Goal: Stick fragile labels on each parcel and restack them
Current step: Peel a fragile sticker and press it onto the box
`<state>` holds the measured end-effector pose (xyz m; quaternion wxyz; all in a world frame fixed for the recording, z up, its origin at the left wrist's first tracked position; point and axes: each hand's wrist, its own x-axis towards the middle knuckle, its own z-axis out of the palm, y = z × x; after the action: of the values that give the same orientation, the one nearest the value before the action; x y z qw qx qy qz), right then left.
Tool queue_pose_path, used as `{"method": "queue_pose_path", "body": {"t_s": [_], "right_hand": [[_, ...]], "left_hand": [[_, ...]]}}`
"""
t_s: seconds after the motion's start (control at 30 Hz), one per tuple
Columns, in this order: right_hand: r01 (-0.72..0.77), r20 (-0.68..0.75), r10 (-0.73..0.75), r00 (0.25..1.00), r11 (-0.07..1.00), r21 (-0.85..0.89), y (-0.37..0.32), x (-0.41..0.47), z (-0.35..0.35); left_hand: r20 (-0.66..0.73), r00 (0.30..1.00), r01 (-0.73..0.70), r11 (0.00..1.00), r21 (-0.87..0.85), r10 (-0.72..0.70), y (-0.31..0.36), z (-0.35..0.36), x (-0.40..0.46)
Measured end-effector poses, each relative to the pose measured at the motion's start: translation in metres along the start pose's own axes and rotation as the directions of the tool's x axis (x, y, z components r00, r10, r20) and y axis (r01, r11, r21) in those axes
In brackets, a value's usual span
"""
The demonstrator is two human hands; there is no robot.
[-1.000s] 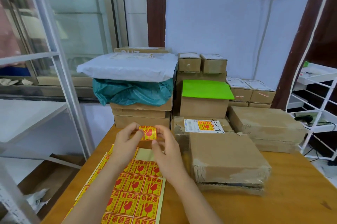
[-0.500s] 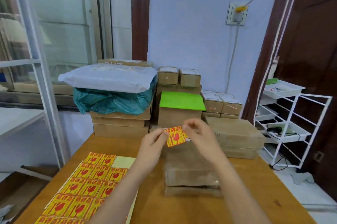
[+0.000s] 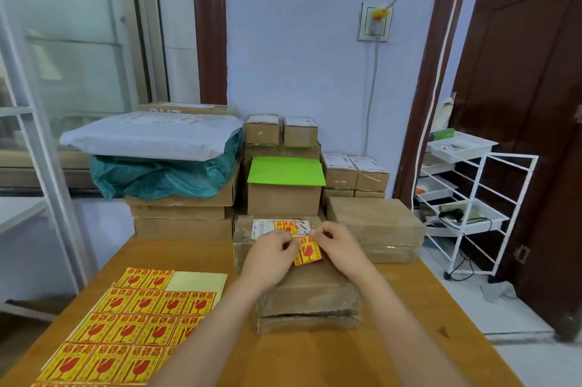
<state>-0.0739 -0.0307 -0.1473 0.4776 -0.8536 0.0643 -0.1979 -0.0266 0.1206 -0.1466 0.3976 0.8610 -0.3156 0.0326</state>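
here a single fragile label (image 3: pixel 307 250) is pinched at its upper corners by the left hand (image 3: pixel 271 256) and the right hand (image 3: pixel 337 245), thumb and fingers curled onto it, and it is held just above the front parcel (image 3: pixel 310 292) on the wooden table (image 3: pixel 315 361). the sticking step is judged to be in hand, with the label not yet laid flat. behind it a parcel (image 3: pixel 245 230) bearing a label already is seen. the sheet of labels (image 3: pixel 132 323) lies to the left. next, the label needs to be lowered onto the cardboard top and smoothed down from one edge, so that no crease is trapped; restacking is left for afterwards.
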Motion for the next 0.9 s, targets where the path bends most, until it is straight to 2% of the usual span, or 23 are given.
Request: {"method": "queue_pose_path", "body": {"t_s": [0.37,0.9], "right_hand": [[-0.003,-0.027,-0.001,1.0,0.993,-0.121,0.003,-0.005,0.002],[0.038,0.039,-0.031,0.999,0.978,-0.206,0.009,-0.001,0.002]], "left_hand": [[0.011,1.0,0.006,0.999,0.042,-0.007,-0.001,0.003,-0.002],[0.007,0.999,-0.033,0.996,0.079,0.032,-0.002,0.003,-0.001]]}}
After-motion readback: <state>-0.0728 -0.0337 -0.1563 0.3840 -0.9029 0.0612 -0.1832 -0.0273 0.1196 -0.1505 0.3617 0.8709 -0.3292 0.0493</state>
